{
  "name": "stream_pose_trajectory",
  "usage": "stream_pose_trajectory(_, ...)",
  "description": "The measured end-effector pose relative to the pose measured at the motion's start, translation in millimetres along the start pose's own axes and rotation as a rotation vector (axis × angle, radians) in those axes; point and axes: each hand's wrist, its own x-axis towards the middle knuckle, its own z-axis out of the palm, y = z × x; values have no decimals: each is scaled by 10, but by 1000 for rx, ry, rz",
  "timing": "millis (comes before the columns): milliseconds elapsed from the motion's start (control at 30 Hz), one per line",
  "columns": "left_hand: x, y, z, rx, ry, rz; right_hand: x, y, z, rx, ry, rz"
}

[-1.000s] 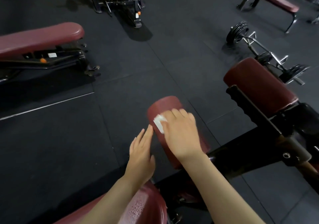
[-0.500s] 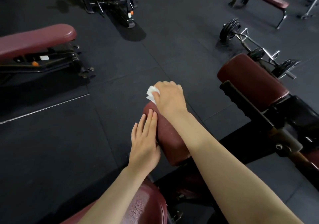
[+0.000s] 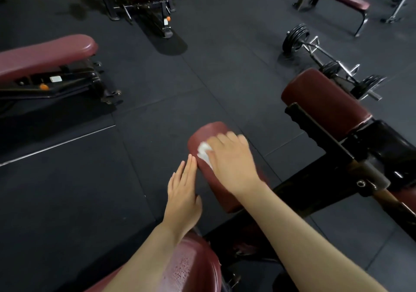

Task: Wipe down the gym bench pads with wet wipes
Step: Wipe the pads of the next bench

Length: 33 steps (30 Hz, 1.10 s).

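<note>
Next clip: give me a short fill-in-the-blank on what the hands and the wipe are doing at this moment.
1. The right hand presses a white ____ onto the near roller pad.
2. The left hand, fingers straight, rests against the pad's ____ side.
3. The loaded barbell lies on the ____.

Missing words: wet wipe; left; floor.

Right hand (image 3: 231, 163) on wipe (image 3: 203, 153) atop roller pad (image 3: 216, 179), left hand (image 3: 183, 195) beside
</note>
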Motion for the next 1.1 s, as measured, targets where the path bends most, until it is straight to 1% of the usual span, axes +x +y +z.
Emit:
stream_pose_trajectory(67,-8,-4,-17,-8,-18,-6,539,-24,129,-28,-54,0)
stream_pose_trajectory(133,-32,2,-51,-18,-22,-9,859,-38,211,-91,-140,-9)
stream_pose_trajectory(167,-45,9,-75,-25,-20,-11,909,-39,210,-94,-155,-4)
stream_pose_trajectory(200,-51,22,-100,-36,-19,-10,864,-36,180,-59,-117,3)
stream_pose_trajectory(267,-43,61,-146,-64,-15,5,548,-22,48,49,-5,37)
stream_pose_trajectory(367,8,136,-180,-78,-4,19,-144,91,-101,127,-34,132)
stream_pose_trajectory(467,41,181,-176,-78,-10,40,-730,181,-248,193,19,218)
stream_pose_trajectory(567,52,166,-164,-44,-20,54,-914,189,-292,177,34,213)
stream_pose_trajectory(633,50,167,-165,-36,-15,54,-712,207,-266,174,8,197)
stream_pose_trajectory(700,36,184,-171,-38,-9,52,-320,179,-199,156,-44,167)
stream_pose_trajectory(767,22,199,-178,-47,-7,51,142,126,-76,136,-46,137)
stream_pose_trajectory(900,17,208,-206,-21,-10,64,836,41,117,127,-115,174)
stream_pose_trajectory(967,18,211,-210,-2,-1,66,910,15,164,127,-119,182)
stream_pose_trajectory(1100,-10,212,-207,-15,-8,47,663,-4,158,146,-28,234)
